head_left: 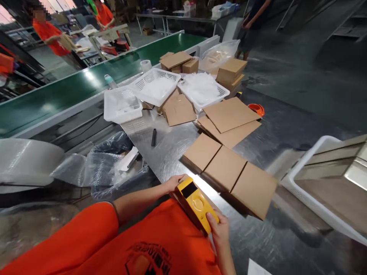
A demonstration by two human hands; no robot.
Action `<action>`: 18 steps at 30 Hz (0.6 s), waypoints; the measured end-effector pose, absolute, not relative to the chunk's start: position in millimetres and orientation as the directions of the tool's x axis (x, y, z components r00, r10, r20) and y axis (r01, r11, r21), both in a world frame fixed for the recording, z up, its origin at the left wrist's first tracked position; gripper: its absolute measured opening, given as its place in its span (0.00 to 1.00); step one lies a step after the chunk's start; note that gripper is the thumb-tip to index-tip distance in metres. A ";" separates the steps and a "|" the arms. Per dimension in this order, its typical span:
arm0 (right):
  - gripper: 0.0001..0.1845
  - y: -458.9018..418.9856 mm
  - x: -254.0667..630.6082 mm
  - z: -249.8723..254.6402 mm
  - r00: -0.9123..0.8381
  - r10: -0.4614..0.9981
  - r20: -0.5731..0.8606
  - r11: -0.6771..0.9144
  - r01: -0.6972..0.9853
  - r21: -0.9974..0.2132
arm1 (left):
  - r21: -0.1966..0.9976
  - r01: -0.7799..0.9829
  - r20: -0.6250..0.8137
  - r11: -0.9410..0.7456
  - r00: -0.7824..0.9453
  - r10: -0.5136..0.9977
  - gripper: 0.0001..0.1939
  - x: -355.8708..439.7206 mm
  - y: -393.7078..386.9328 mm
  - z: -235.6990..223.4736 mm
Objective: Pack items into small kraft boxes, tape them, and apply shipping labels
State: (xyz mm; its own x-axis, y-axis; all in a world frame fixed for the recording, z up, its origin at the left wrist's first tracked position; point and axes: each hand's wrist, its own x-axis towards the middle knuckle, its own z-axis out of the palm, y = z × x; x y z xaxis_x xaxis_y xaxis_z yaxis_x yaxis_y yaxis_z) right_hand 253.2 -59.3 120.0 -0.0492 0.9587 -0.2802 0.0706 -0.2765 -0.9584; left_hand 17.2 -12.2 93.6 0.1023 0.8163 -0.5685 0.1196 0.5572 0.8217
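I hold a yellow handheld device (197, 204) close to my orange shirt. It is long and box-shaped, with a dark window near one end and a round raised part in the middle. My left hand (174, 182) grips the far-left end, its fingers partly hidden behind it. At the opposite end my right hand (219, 226) is closed, thumb on the yellow face. Just beyond the device, a row of three closed cardboard boxes (225, 168) lies on the metal table (166, 152).
Flat cardboard sheets (232, 114), white baskets (123, 114) and a black bar-shaped item (154, 137) lie farther back. An orange tape roll (256, 109) sits near the sheets. At right is a white crate (298, 183) with boxes; at left, a bubble wrap roll (28, 164). A green conveyor (91, 80) runs behind.
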 end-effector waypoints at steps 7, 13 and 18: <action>0.31 -68.9 288.8 100.9 -0.086 0.975 -0.205 -0.177 0.261 -0.949 | 0.780 0.272 -0.603 0.564 0.082 0.794 0.25 -6.8 -9.1 110.4; 0.33 -70.3 298.8 85.3 -0.095 0.969 -0.227 -0.193 0.275 -0.942 | 0.703 0.190 -0.704 0.685 0.057 0.708 0.15 16.1 -16.4 146.2; 0.34 -66.1 295.5 94.3 -0.088 0.951 -0.297 -0.263 0.281 -0.923 | 0.737 0.095 -0.676 0.669 0.081 0.733 0.10 36.7 -17.0 145.4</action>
